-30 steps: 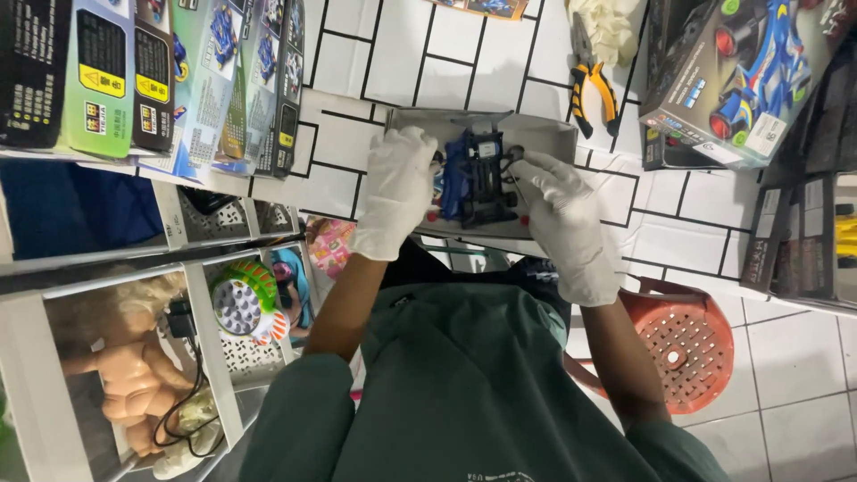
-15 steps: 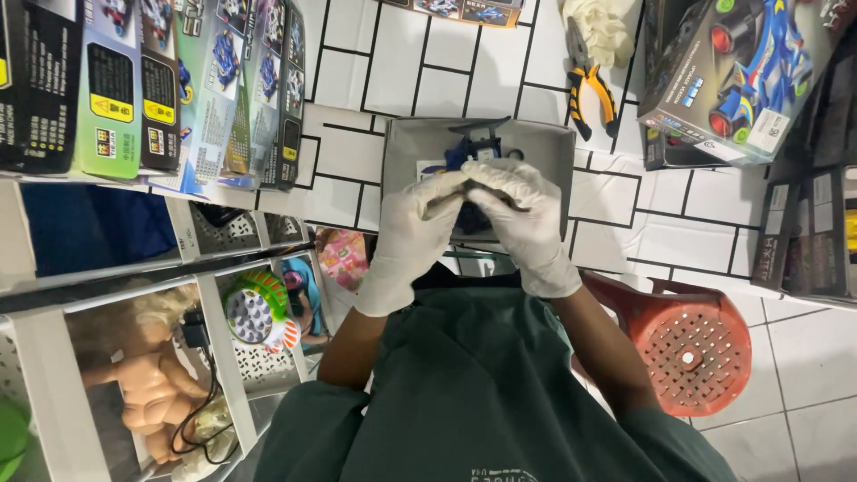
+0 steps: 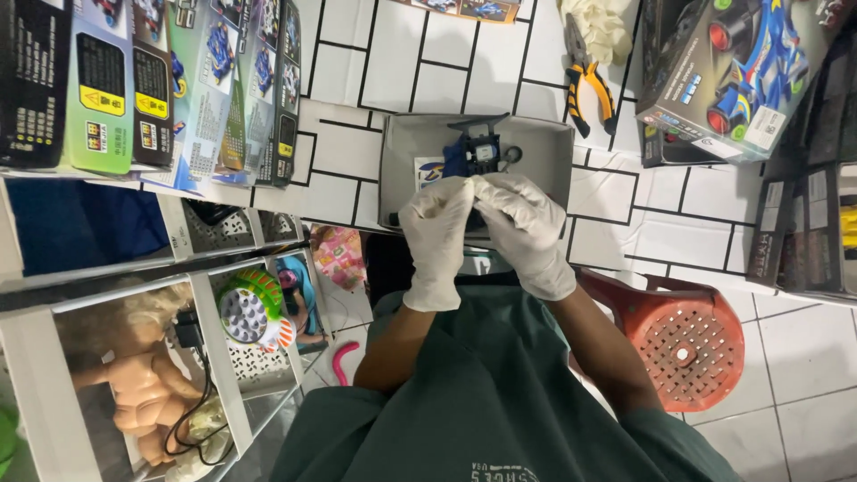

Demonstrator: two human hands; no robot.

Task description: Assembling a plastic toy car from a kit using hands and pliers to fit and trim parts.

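Pinching something tiny, unclear what, left hand (image 3: 436, 234) and right hand (image 3: 527, 230) fingers closed together above grey tray (image 3: 553, 152); blue toy car (image 3: 478, 153) at 12 o'clock; part could slip, gloves dull grip.

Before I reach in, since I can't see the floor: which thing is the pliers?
Start at the grey tray on the white tiled floor. Just beyond its far right corner lie the pliers, beside pale gloves: the only tool, with orange-and-black handles.

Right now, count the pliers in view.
1: yellow-handled pliers lie on the tiled surface, just right of the grey box, under pale gloves. Others may be hidden.
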